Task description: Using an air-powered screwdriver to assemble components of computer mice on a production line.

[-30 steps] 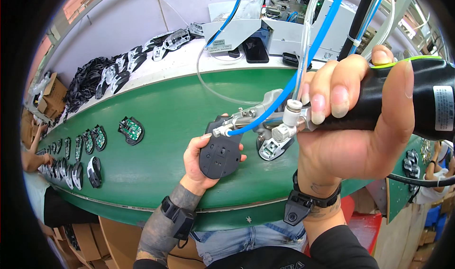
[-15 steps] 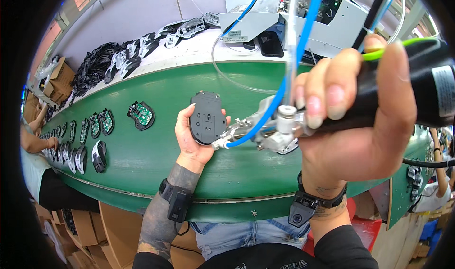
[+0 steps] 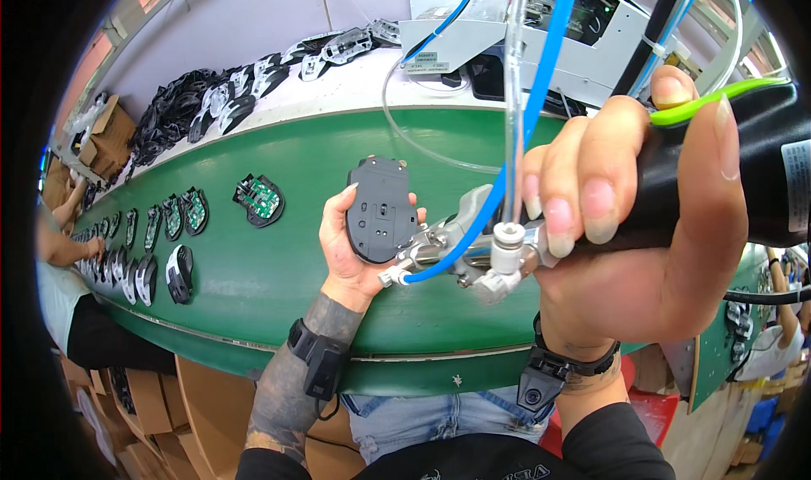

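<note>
My left hand (image 3: pixel 345 264) is closed around a dark grey computer mouse (image 3: pixel 380 218), its underside facing up. In my right hand (image 3: pixel 629 260) is a black powered screwdriver (image 3: pixel 764 167), with a bright green lever (image 3: pixel 697 108) along its top. The screwdriver's metal nose (image 3: pixel 435 248) points left and reaches the mouse's lower right edge. I cannot tell whether the two touch. A blue hose (image 3: pixel 549 53) and a clear tube (image 3: pixel 513 100) come down to the nose, and the blue hose passes in front of part of it.
On the green work surface (image 3: pixel 279 269) at left lie a mouse base with a circuit board (image 3: pixel 260 199) and rows of mouse parts. The white shelf (image 3: pixel 338 87) behind holds mouse shells and a phone (image 3: pixel 488 76). A white machine (image 3: pixel 566 66) stands behind the hoses. People work at both sides.
My left hand and the mouse have shifted slightly to the right. The screwdriver's body has tipped a little, its nose still beside the mouse. The whole view has moved slightly.
</note>
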Demonstrator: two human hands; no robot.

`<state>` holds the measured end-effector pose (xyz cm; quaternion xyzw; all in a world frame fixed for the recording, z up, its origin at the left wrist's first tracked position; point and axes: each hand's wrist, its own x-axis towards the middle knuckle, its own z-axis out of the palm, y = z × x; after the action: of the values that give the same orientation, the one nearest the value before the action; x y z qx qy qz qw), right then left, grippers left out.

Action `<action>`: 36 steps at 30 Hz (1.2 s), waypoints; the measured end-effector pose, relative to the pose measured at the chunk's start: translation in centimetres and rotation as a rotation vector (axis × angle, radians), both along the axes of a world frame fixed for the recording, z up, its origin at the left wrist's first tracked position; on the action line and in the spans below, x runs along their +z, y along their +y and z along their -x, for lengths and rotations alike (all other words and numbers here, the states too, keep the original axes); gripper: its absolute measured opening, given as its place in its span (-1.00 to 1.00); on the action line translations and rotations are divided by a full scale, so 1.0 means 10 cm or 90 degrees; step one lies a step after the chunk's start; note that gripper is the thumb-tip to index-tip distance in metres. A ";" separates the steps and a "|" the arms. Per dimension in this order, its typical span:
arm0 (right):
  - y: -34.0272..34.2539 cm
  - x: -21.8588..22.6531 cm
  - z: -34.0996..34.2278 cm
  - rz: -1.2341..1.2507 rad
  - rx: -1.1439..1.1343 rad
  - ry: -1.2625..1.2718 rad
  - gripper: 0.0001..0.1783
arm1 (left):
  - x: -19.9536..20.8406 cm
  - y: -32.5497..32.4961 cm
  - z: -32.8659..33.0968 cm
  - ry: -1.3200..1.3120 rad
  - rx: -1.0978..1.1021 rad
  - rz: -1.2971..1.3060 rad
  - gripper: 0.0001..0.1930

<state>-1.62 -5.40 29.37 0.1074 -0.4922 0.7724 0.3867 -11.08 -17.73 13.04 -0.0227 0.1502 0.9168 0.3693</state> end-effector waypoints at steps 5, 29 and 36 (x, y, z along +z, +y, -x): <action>0.02 -0.06 0.01 -0.012 0.060 0.037 -0.65 | 0.09 -0.01 -0.06 0.015 0.002 0.043 -0.46; -0.40 0.17 -0.15 -0.028 0.125 0.113 -0.64 | 0.50 -0.33 -0.40 0.090 -0.006 0.179 -0.61; -0.82 0.40 -0.14 0.021 0.035 -0.080 -0.68 | 0.40 -0.44 -0.20 0.433 0.110 0.527 -0.55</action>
<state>-0.24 -13.61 33.40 0.0660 -0.4993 0.7962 0.3352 -9.06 -22.14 17.04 0.1195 0.6072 0.7638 0.1836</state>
